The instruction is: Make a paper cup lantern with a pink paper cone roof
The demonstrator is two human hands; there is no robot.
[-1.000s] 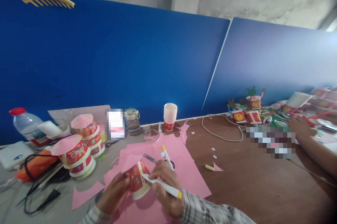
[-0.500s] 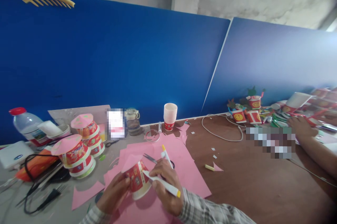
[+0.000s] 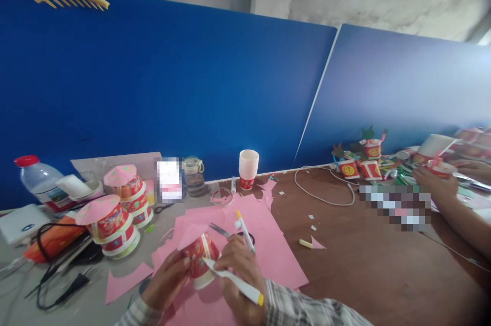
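Observation:
My left hand is closed on the left side of a red printed paper cup, which is tilted with its white rim downward. Pink paper covers the cup's upper end. In my right hand is a white marker with a yellow end, its yellow tip at the cup's printed side. Another white and yellow marker lies just beyond my right hand, beside scissors partly hidden by that hand. Pink paper sheets lie beneath both hands.
Paper-cup stacks with pink tops stand at left, near a red-capped bottle and cables. Behind are a glass jar and nested cups. A co-worker's hands hold a cup at right, among craft pieces.
My right hand has shifted the marker tip slightly left and down across the cup. At right, the co-worker's hand has moved and a cup is now in it.

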